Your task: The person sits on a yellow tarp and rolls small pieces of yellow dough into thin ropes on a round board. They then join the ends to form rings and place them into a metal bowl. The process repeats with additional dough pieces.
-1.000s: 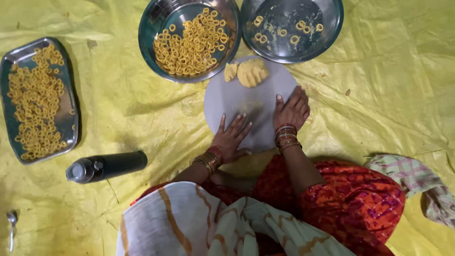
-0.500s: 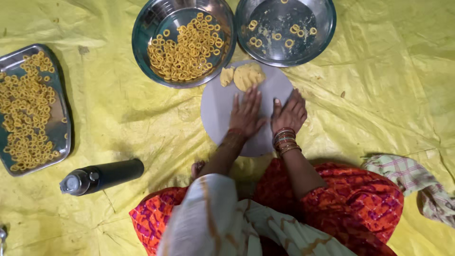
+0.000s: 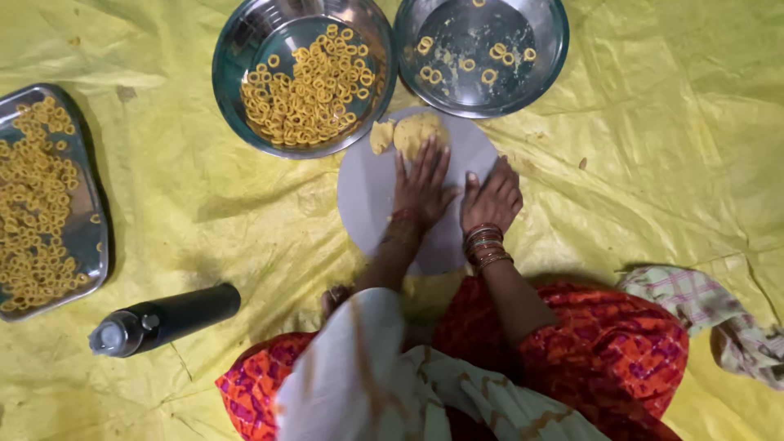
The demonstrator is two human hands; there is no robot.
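My left hand [image 3: 423, 186] lies palm down on a round grey board [image 3: 363, 192], fingers spread, with the fingertips touching a yellow dough lump [image 3: 416, 131] at the board's far edge. A smaller dough piece [image 3: 380, 135] sits just left of that lump. My right hand [image 3: 490, 198] rests flat on the board beside the left one, fingers close together and slightly bent. Both wrists carry bangles. Whether anything lies under either palm is hidden.
A steel bowl [image 3: 237, 49] full of small yellow dough rings stands behind the board. A second steel bowl [image 3: 545, 57] to its right holds a few rings. At left, a steel tray [image 3: 86, 237] also holds rings. A dark bottle [image 3: 163, 318] lies on the yellow sheet [image 3: 653, 163]; a checked cloth [image 3: 702, 306] lies at right.
My left hand has slid forward across the board from its near edge to the dough lump. My right hand has stayed almost in place.
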